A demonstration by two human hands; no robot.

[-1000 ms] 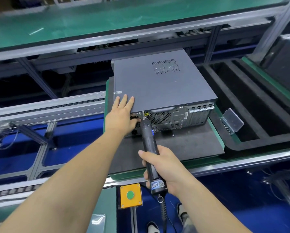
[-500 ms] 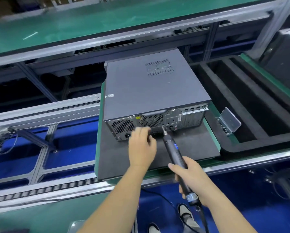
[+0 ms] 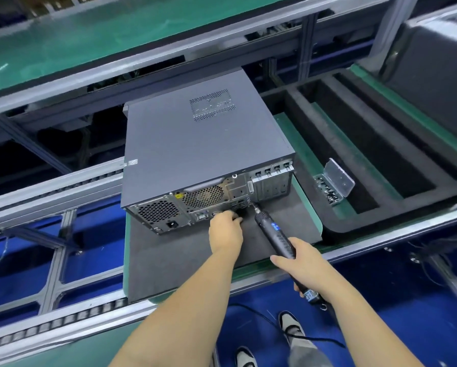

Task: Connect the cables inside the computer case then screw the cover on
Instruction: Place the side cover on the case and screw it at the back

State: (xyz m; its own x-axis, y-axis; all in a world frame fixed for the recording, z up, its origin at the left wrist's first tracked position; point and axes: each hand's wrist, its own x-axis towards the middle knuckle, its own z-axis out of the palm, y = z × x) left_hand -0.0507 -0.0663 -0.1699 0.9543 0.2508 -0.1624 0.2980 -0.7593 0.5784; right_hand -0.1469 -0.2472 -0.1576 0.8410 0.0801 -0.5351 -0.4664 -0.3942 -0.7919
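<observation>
A grey computer case (image 3: pixel 195 154) lies on its side on a black foam pad (image 3: pixel 174 260), its cover closed and its rear panel facing me. My right hand (image 3: pixel 301 263) grips a black electric screwdriver (image 3: pixel 277 234), whose bit touches the rear panel low down, right of the round fan grille. My left hand (image 3: pixel 226 229) rests against the bottom of the rear panel just left of the bit, fingers curled; whether they pinch anything is hidden.
A small clear box of screws (image 3: pixel 330 192) with its lid up sits on the black foam tray (image 3: pixel 380 207) to the right. Roller conveyor rails (image 3: pixel 50 186) run to the left. A green belt (image 3: pixel 89 35) passes behind. My shoes show below.
My left hand left the top of the cover and came down to the lower rear panel. The screwdriver tip moved right along the rear panel, and my view shifted.
</observation>
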